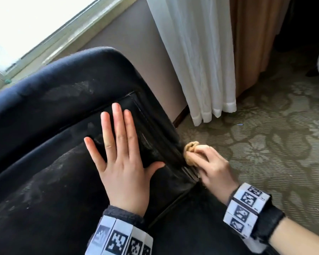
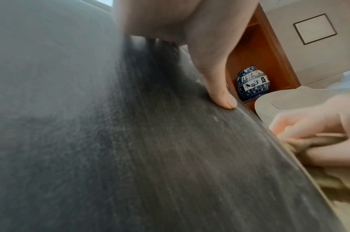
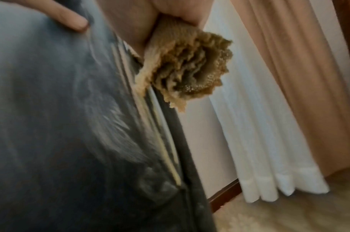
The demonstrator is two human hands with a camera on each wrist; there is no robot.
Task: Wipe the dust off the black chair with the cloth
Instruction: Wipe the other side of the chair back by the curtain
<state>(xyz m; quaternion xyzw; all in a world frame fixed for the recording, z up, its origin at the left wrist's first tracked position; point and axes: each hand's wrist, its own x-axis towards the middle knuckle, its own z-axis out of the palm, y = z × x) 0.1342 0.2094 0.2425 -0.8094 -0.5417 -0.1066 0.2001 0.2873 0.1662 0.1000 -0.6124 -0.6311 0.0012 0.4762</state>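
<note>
The right hand [image 1: 213,167] bunches the tan cloth [image 1: 191,152] in curled fingers against the outer side edge of the black chair [image 1: 44,111]. The left hand [image 1: 122,153] lies flat on the chair's armrest, fingers straight, grasping nothing. Best judged: press firmly, stroke along the edge, refold the cloth, then treat the grey dust smears [image 1: 75,92] on the chair's backrest. No readable writing; the wristbands show only coded squares.

No readable text, wristbands [image 1: 245,208] bear only black-and-white square code markers; vase [image 2: 253,83] shows figures, no letters
</note>
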